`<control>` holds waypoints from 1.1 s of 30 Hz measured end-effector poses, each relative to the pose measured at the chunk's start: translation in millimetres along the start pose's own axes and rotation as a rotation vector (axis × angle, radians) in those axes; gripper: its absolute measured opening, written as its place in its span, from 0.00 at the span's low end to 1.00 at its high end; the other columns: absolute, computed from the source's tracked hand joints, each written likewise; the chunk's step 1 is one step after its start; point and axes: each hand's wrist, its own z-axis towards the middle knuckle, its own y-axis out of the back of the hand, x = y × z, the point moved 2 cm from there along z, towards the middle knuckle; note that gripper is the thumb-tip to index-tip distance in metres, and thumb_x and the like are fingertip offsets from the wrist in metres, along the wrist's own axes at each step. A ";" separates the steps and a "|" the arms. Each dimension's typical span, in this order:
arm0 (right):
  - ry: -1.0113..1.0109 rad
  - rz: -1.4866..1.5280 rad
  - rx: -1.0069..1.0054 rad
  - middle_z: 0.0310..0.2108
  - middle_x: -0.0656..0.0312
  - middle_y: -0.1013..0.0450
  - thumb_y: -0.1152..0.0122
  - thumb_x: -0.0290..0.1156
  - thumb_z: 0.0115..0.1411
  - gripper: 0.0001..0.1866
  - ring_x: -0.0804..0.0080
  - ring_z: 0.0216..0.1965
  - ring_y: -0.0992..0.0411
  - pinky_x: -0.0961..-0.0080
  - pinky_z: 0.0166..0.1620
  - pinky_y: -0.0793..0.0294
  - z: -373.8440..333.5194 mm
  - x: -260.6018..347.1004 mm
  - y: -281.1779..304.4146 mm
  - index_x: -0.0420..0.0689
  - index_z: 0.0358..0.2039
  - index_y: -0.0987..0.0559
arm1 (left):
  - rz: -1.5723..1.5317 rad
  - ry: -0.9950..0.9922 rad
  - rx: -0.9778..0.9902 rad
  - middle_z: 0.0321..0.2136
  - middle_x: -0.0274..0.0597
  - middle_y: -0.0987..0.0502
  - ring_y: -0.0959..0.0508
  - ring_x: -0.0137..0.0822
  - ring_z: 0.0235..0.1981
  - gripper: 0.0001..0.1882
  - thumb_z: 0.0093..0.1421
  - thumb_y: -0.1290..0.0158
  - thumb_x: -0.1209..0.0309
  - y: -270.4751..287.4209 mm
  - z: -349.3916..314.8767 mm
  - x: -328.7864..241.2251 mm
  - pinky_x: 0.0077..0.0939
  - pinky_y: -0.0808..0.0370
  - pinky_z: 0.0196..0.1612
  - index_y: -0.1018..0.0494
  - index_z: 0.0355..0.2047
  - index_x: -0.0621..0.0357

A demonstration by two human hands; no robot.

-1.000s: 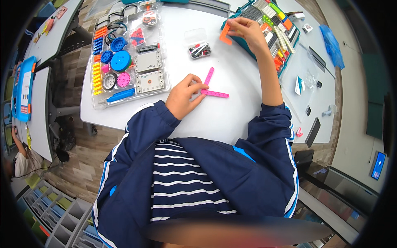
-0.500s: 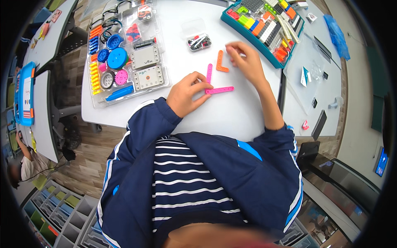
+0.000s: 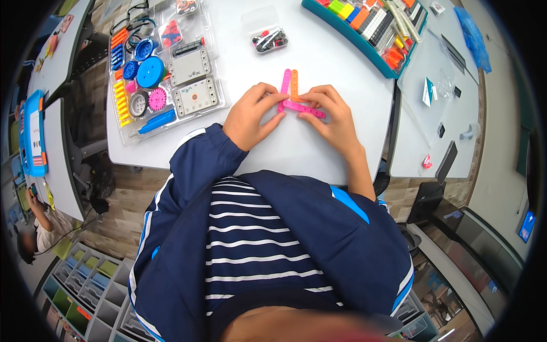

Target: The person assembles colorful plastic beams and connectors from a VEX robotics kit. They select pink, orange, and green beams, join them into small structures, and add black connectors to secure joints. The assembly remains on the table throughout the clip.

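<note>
Two pink building beams, an upright one [image 3: 286, 81] and a slanting one [image 3: 314, 112], meet at a corner in front of me. My left hand [image 3: 250, 117] is closed, with thumb and fingertips pinching that corner. An orange L-shaped beam [image 3: 294, 84] sits against the inner side of the pink pair, its long arm beside the upright pink one. My right hand [image 3: 335, 118] grips the slanting pink beam between thumb and fingers. Its fingertips also cover the end of the orange beam's short arm, so whether the orange piece is fastened cannot be seen.
On the left lies a clear tray [image 3: 219, 102] of blue wheels, grey modules and coloured parts. A small clear box [image 3: 270, 41] with black and red pieces is open beyond my hands. A teal bin [image 3: 383, 69] of building parts stands at the far right, beside another table [image 3: 410, 159].
My right hand has come down and left onto the pink beam. The orange L-shaped beam now touches the pink pair, and the slanting beam has turned. The view has shifted slightly.
</note>
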 end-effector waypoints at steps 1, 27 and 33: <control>-0.005 0.027 0.004 0.43 0.60 0.24 0.23 0.24 0.52 0.20 0.71 0.40 0.25 0.75 0.44 0.24 0.4 -2.0 1.4 0.42 0.47 0.15 | -0.002 0.018 -0.005 0.45 0.43 0.24 0.22 0.34 0.35 0.22 0.57 0.35 0.78 0.2 -1.0 -0.5 0.27 0.23 0.38 0.21 0.54 0.57; -0.206 -0.254 -0.376 0.40 0.60 0.24 0.29 0.24 0.59 0.11 0.69 0.40 0.26 0.74 0.43 0.25 2.1 -24.4 28.2 0.40 0.43 0.15 | 0.070 0.210 -0.219 0.36 0.40 0.30 0.29 0.29 0.27 0.26 0.56 0.39 0.82 1.4 -3.7 -0.7 0.24 0.29 0.28 0.26 0.56 0.61; -0.155 -0.271 -0.358 0.39 0.59 0.24 0.32 0.23 0.61 0.11 0.71 0.37 0.25 0.76 0.42 0.25 0.7 -25.2 31.6 0.39 0.44 0.15 | 0.138 0.082 -0.126 0.45 0.46 0.27 0.25 0.43 0.40 0.24 0.54 0.34 0.78 2.0 5.6 -19.8 0.33 0.24 0.42 0.19 0.53 0.52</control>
